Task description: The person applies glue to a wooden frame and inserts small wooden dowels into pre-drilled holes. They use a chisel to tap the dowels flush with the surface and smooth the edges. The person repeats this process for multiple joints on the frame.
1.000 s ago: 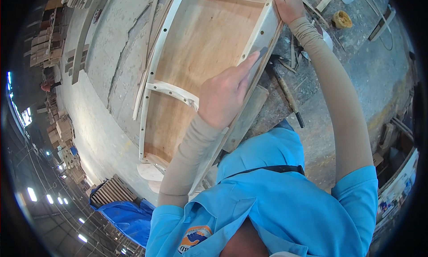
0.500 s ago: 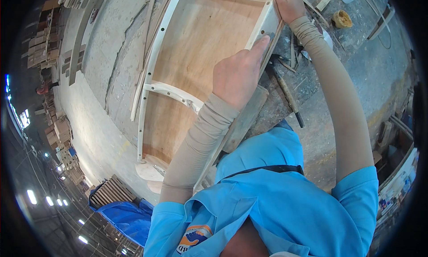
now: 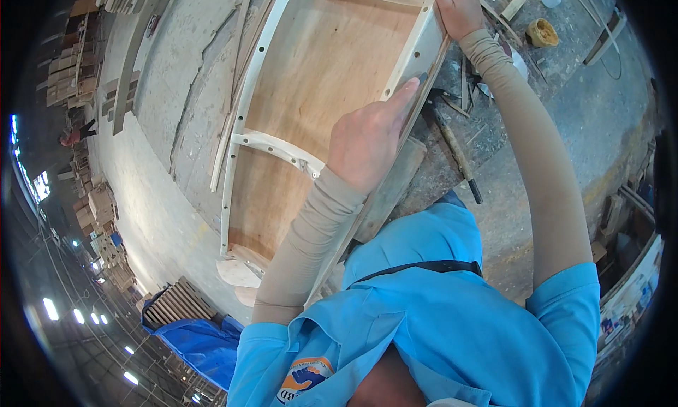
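Note:
A curved white-painted wooden frame (image 3: 270, 33) with light plywood panels (image 3: 332, 61) and dark round holes lies in front of me. At its right rail is my left hand (image 3: 364, 142), the index finger stretched along the rail's outer side and the other fingers curled. Under that fingertip shows the edge of a small dark grey piece (image 3: 423, 76), which looks like sandpaper; most of it is hidden. My right hand (image 3: 459, 10) grips the frame's far right corner, thumb over the top edge.
Right of the frame lie a hammer (image 3: 455, 149), thin wood strips (image 3: 464, 82) and a tub of yellowish paste (image 3: 542, 33). A wooden board (image 3: 395, 188) sits between frame and my body. At the lower left are a blue tarp (image 3: 201, 347) and stacked slats (image 3: 180, 301).
My left hand has slid a short way along the right rail toward me, exposing more of the rail and its holes. My right hand stays at the corner.

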Available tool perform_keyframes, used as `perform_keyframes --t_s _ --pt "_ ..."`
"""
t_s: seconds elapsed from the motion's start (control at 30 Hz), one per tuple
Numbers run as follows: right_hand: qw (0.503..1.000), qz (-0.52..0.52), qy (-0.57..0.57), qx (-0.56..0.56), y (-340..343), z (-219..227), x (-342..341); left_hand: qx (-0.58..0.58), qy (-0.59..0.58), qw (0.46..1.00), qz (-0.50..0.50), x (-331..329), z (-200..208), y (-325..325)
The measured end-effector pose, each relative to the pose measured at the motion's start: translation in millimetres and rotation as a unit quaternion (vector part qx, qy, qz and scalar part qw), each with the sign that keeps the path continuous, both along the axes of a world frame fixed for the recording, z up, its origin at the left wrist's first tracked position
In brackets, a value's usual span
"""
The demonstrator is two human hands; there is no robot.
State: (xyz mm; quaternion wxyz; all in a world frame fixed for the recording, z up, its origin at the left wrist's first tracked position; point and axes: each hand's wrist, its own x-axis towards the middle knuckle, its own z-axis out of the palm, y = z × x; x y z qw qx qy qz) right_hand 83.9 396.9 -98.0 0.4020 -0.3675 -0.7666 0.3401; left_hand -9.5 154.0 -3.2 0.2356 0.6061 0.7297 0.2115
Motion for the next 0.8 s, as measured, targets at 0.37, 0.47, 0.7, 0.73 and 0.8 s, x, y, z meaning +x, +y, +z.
perform_keyframes --t_s 0.37,0.47,0.7,0.73,0.8 --pt "1.000 -0.003 -0.010 -0.015 1 0 0 -0.023 -0.017 1.000 0.013 0 4 -29" --pt "1.000 0.002 0.010 -0.012 1 -1 0 -0.023 -0.011 1.000 0.009 -1 4 -29" --pt "1.000 -0.006 -0.002 -0.009 0 -2 1 -0.039 0.005 0.999 -0.003 -4 14 -42" --pt "1.000 -0.008 -0.002 -0.009 1 -3 1 -0.041 0.004 0.999 0.001 -2 14 -44" --pt "1.000 -0.006 0.002 -0.007 1 -3 0 -0.046 0.004 0.999 0.015 2 15 -47"
